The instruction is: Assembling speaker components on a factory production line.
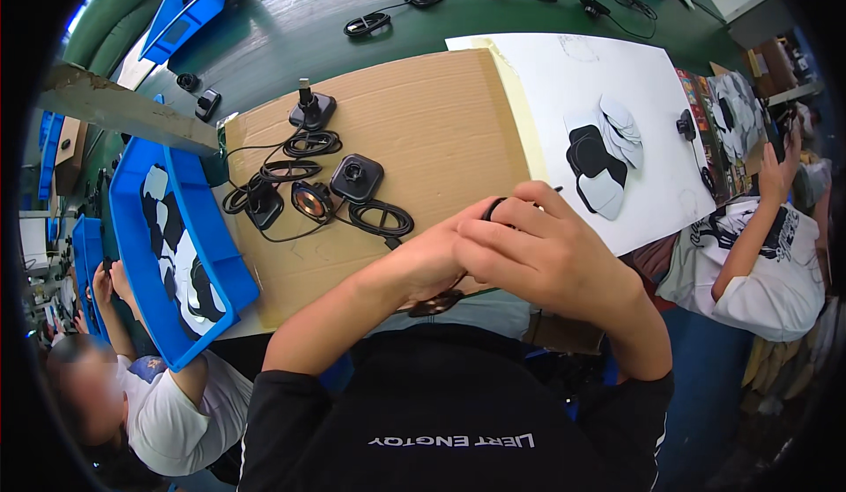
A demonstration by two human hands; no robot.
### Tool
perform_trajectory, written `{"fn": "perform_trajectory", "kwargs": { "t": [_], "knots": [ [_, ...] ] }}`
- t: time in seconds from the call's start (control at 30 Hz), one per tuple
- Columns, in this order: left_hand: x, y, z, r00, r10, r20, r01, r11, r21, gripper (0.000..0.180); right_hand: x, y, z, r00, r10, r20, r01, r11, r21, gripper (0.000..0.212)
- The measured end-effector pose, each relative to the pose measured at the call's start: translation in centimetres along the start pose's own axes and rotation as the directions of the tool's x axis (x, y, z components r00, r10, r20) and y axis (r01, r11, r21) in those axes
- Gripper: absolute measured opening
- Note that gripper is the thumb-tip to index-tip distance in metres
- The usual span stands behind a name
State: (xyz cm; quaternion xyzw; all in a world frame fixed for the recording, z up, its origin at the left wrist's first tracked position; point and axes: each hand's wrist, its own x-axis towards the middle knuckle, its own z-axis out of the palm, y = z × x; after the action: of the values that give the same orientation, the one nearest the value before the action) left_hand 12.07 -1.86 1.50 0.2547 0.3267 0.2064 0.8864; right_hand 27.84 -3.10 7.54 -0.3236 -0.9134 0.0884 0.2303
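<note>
A person's bare left hand point(445, 247) and bare right hand point(557, 245) met over the brown cardboard sheet's point(441, 122) near right corner, the right gripping a thin black cable point(495, 208); square black plastic devices point(357, 177) lay toward its left edge.

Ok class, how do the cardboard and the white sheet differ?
The cardboard is brown; the sheet is white. The cardboard, on the left, bears cabled devices; the sheet, on the right, bears black and white pads. Both lie on the green table.
</note>
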Motion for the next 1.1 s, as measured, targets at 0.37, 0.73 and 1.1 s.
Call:
{"fn": "perform_trajectory", "kwargs": {
  "t": [0.37,0.73,1.1],
  "knots": [
    [-2.4,2.3,0.9,0.987,0.126,0.099,-0.058,0.856,-0.513,0.034,-1.9,0.1,1.6,0.950,0.257,0.178,-0.311,0.730,0.608,0.027],
    [-1.0,0.3,-3.0,0.919,0.370,0.138,-0.303,0.884,-0.357,0.028,-2.7,1.2,4.3,0.802,0.292,-0.521,-0.188,0.951,0.244,0.044],
    [-0.1,-0.8,-2.0,0.736,0.670,-0.094,-0.643,0.736,0.211,0.034,-3.6,-2.1,4.6,0.730,0.600,0.326,-0.251,-0.209,0.945,0.090]
  ]
}}
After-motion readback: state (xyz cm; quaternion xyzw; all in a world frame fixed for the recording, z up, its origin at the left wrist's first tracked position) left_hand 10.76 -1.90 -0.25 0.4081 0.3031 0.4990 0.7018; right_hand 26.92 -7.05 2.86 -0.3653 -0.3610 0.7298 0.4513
